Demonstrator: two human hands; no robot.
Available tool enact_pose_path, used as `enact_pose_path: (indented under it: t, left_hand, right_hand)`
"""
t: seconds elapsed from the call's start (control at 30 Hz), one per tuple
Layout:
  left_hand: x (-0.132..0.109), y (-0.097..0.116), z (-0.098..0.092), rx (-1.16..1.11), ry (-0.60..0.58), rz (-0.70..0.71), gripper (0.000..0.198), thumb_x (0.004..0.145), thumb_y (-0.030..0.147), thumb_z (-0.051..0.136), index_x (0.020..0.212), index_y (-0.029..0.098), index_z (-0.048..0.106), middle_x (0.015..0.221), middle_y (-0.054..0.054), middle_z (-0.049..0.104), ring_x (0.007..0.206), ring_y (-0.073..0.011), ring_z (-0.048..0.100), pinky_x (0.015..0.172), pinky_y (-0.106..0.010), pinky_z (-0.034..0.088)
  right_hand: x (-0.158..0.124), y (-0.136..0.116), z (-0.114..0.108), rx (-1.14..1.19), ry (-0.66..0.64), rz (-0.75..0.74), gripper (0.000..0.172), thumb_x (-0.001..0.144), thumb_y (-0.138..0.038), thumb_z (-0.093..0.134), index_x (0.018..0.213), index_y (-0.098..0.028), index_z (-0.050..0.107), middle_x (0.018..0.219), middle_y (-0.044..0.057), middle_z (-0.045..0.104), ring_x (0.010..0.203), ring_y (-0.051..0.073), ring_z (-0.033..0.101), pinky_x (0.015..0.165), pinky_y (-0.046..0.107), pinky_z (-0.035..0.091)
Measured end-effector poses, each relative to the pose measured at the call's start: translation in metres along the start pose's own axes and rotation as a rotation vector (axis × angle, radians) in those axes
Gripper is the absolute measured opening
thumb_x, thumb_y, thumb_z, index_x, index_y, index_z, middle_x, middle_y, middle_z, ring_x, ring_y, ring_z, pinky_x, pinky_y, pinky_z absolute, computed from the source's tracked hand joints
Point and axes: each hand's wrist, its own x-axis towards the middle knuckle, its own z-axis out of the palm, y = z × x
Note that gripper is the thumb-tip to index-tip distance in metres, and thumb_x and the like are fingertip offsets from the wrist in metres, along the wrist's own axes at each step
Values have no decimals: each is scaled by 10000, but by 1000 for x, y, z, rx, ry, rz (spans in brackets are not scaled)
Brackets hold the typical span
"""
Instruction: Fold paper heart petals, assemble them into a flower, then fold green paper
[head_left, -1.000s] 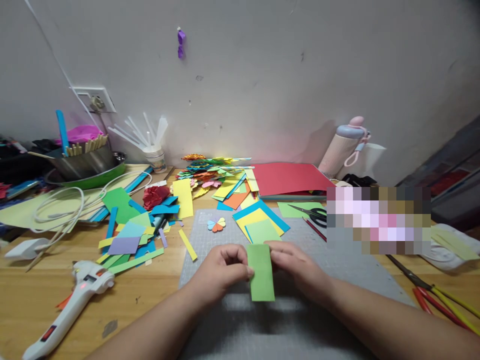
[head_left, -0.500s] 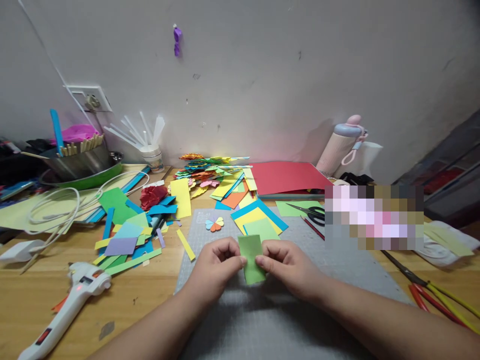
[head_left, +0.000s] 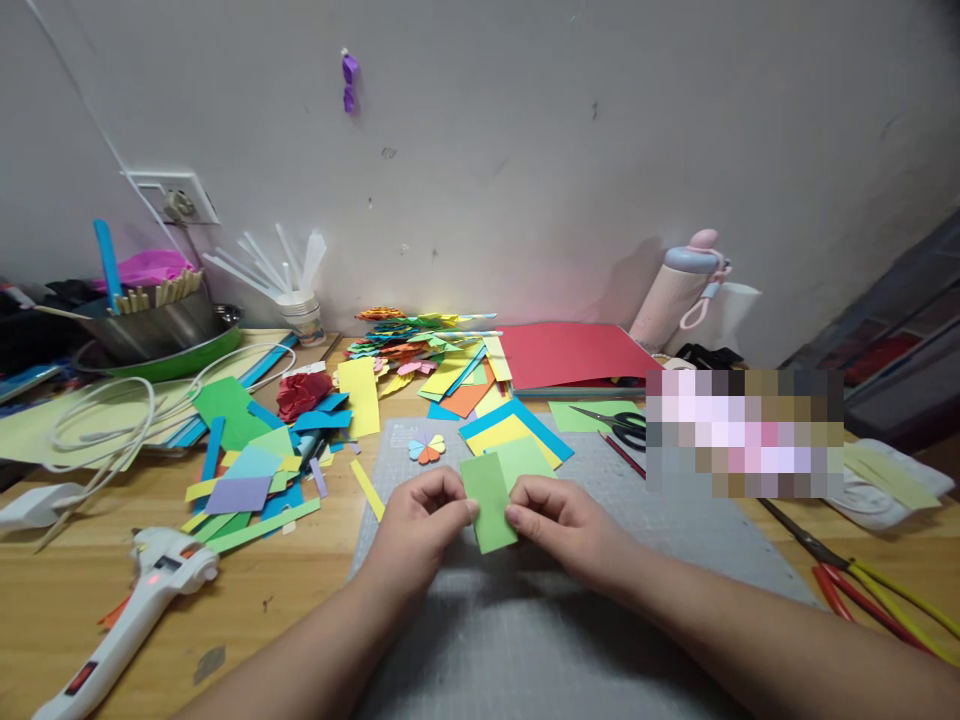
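Note:
A small rectangle of green paper (head_left: 490, 503) is held up above the grey cutting mat (head_left: 480, 650), tilted a little. My left hand (head_left: 429, 520) pinches its left edge between thumb and curled fingers. On the opposite edge, my right hand (head_left: 559, 520) grips the paper the same way. Just beyond the hands lie light green, yellow and blue sheets (head_left: 517, 425) in a stack. A paper flower (head_left: 427, 448) with petals of several colours rests on the mat to their left.
Paper scraps (head_left: 240, 490) and a white glue gun (head_left: 142, 610) lie to the left. Black scissors (head_left: 622, 425) and a pencil (head_left: 622, 453) are beyond the right hand; red-and-yellow-handled pliers or scissors (head_left: 847, 575) lie at right. Red sheet (head_left: 574, 355) and pink bottle (head_left: 671, 295) stand behind.
Both hands have shifted slightly left and up with the green paper, which now leans more to the left. The view has turned a little.

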Motion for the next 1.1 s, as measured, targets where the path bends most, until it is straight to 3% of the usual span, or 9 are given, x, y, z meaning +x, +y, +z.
enact_pose_path:
  t: [0.27, 0.47, 0.7, 0.87, 1.0, 1.1]
  left_hand:
    - [1, 0, -1, -34, 11, 7, 191, 651, 231, 651, 562, 167, 494, 579, 33, 490, 592, -118, 428, 585, -234, 339]
    - [3, -3, -2, -64, -8, -10, 178, 631, 208, 667, 559, 156, 513, 589, 34, 494, 610, -115, 433, 596, -227, 333]
    - [4, -6, -3, -190, -58, -84, 164, 631, 195, 670, 566, 169, 522, 553, 35, 547, 573, -119, 466, 591, -242, 342]
    - [1, -2, 3, -257, -8, -114, 207, 613, 221, 686, 536, 170, 500, 515, 43, 520, 521, -103, 438, 559, -236, 319]
    - [2, 0, 4, -299, -3, -129, 221, 600, 236, 697, 527, 169, 500, 486, 53, 499, 495, -92, 414, 542, -230, 308]
    - [4, 0, 1, -299, 6, -123, 224, 595, 233, 699, 528, 168, 496, 493, 54, 509, 495, -88, 417, 542, -227, 311]
  right_hand:
    - [-6, 0, 3, 75, -18, 10, 246, 889, -358, 468, 713, -186, 466, 684, 17, 578, 647, 149, 585, 646, 285, 442]
    - [-4, 0, 1, -92, -17, 1, 275, 876, -322, 470, 635, -196, 426, 562, -17, 528, 547, 116, 471, 561, 250, 371]
    - [-3, 2, 3, 223, -98, 131, 331, 841, -435, 510, 632, -201, 403, 465, -65, 458, 407, 83, 431, 437, 211, 345]
    - [-2, 7, 7, 418, -108, 118, 324, 851, -433, 542, 685, -206, 380, 435, -98, 440, 348, 61, 396, 390, 184, 318]
    - [-2, 8, 11, 487, -107, 102, 321, 854, -459, 532, 719, -213, 376, 446, -111, 410, 343, 55, 357, 376, 180, 309]
    - [-3, 7, 10, 435, -135, 80, 317, 865, -460, 510, 713, -205, 400, 483, -87, 445, 377, 64, 408, 395, 193, 330]
